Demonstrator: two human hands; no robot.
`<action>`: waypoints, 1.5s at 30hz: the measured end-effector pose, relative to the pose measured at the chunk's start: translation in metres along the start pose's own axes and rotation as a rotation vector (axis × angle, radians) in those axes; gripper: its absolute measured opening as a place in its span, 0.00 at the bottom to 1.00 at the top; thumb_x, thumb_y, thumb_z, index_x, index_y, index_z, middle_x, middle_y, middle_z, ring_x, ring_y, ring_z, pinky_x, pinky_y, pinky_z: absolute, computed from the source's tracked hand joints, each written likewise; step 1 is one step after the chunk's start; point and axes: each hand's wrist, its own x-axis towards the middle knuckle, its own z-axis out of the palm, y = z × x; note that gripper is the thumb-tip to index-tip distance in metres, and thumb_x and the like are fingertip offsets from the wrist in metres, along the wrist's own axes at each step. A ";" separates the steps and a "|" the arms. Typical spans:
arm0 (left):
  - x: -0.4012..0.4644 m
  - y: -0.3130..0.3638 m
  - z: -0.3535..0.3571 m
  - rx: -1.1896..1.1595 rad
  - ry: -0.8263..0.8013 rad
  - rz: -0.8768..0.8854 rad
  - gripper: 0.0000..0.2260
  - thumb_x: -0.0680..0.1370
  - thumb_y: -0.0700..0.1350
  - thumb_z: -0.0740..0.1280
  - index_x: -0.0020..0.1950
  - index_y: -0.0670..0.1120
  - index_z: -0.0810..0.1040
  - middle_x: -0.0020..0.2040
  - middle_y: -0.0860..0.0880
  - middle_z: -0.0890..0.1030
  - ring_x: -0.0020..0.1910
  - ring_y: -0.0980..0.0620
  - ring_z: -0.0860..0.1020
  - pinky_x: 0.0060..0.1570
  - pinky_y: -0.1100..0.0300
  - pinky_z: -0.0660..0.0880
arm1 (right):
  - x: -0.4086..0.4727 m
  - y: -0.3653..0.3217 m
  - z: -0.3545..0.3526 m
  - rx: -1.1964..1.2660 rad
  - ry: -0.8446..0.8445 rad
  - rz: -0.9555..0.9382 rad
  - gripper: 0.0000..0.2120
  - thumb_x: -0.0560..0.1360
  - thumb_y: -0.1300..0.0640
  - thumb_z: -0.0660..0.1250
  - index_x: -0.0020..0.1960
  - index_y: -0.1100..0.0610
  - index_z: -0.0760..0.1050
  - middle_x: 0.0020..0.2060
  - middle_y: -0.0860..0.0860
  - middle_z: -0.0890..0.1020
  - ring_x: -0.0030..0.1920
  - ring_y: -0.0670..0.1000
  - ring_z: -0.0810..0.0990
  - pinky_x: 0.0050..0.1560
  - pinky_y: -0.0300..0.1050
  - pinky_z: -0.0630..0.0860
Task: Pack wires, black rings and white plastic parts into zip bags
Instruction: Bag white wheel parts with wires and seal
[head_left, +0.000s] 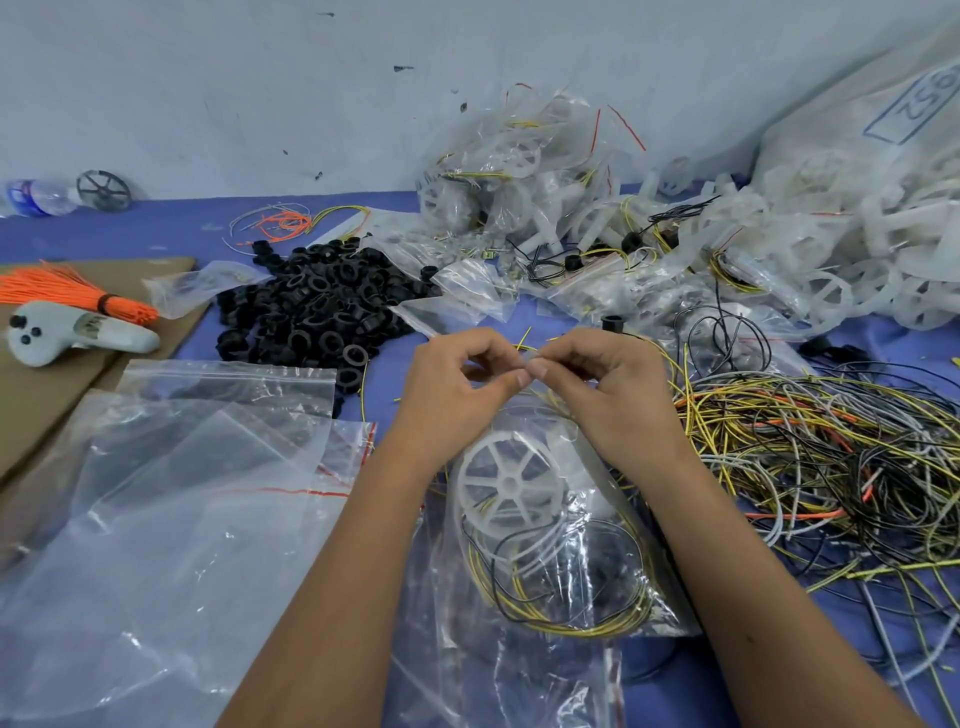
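Both hands meet at the mouth of the filled zip bag (550, 545): the left hand (457, 384) and the right hand (597, 384) each pinch the top strip between thumb and curled fingers (537, 370), thumbs almost touching, so I judge the step is closing the seal. Inside the bag, just below the fingers, lie a white plastic wheel (506, 486) and coiled yellow and black wires. To do it well, the person should first tuck in the yellow wire end (524, 335) that sticks out just above the fingers, then press the strip from the middle outward, so no wire is caught in the zip. Room is tight: the loose wire tangle (810, 457) touches the bag right of the fingers, the black rings (322, 306) lie up and to the left, and the empty zip bags (197, 467) overlap it on the left. The clearest bare tabletop (395, 374) is a small patch beside the left fingers.
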 end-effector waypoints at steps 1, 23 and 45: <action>0.000 0.000 0.000 -0.009 -0.004 -0.002 0.09 0.75 0.40 0.77 0.39 0.52 0.82 0.38 0.54 0.83 0.39 0.54 0.80 0.43 0.53 0.78 | 0.000 0.000 0.000 -0.007 0.001 -0.007 0.04 0.74 0.67 0.74 0.43 0.60 0.84 0.37 0.53 0.85 0.38 0.54 0.82 0.42 0.48 0.78; -0.001 0.001 -0.001 -0.013 0.011 -0.031 0.03 0.73 0.48 0.76 0.43 0.49 0.85 0.40 0.52 0.85 0.42 0.49 0.83 0.47 0.48 0.81 | 0.002 0.002 0.000 0.086 -0.013 0.102 0.09 0.77 0.62 0.72 0.41 0.50 0.83 0.32 0.49 0.83 0.33 0.43 0.76 0.37 0.39 0.72; 0.002 -0.004 -0.005 -0.007 0.027 -0.077 0.05 0.76 0.42 0.76 0.43 0.51 0.86 0.40 0.55 0.85 0.40 0.56 0.83 0.45 0.62 0.77 | 0.002 -0.002 -0.001 0.211 0.111 0.213 0.04 0.76 0.60 0.75 0.42 0.54 0.84 0.34 0.50 0.83 0.35 0.47 0.77 0.39 0.42 0.75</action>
